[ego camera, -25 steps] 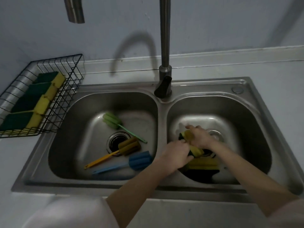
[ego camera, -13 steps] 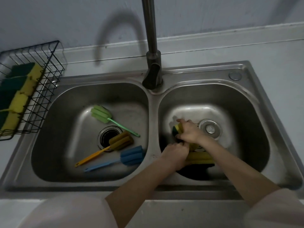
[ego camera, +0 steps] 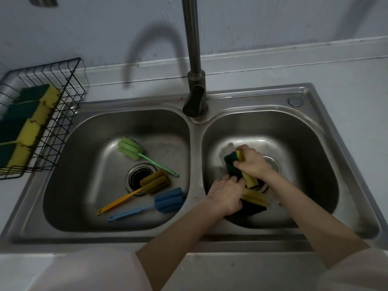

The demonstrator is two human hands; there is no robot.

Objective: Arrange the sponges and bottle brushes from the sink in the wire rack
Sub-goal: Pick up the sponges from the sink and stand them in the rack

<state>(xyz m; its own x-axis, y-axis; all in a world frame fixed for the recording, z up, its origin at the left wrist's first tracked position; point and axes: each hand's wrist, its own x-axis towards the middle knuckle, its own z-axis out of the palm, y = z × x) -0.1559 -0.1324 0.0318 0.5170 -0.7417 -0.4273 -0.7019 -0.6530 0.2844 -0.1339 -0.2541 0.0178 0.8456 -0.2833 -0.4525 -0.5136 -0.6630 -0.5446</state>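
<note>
Sponges (ego camera: pixel 232 164) in the right basin, yellow foam w/ dark green scouring face, are the item in hand. Right hand (ego camera: pixel 252 162) has its fingers closed round one, lifted on edge beside the drain. Left hand (ego camera: pixel 225 193) has fingers curled over the stacked sponges (ego camera: pixel 255 199) lower in the basin; whether it actually grips one is not clear, the thumb side being hidden.

Handling, as judged: light, soft, compressible, prob. wet and a little slippery. Best held across the short sides w/ a firm pinch; no breakage risk, but squeezing may shed water.

Wire rack (ego camera: pixel 69 101) stands on the counter (ego camera: pixel 346 66) at far left, well apart, w/ a row of sponges (ego camera: pixel 29 131) already on edge inside. Space remains at its far end.

Left basin holds three bottle brushes: green (ego camera: pixel 130 148), yellow-handled (ego camera: pixel 154 181) lying over the drain, blue (ego camera: pixel 168 199). None touched yet.

Obstructions: faucet (ego camera: pixel 194 59) rises between the basins, and the divider ridge lies on the route to the rack. Both look easy to clear from the near side.
</note>
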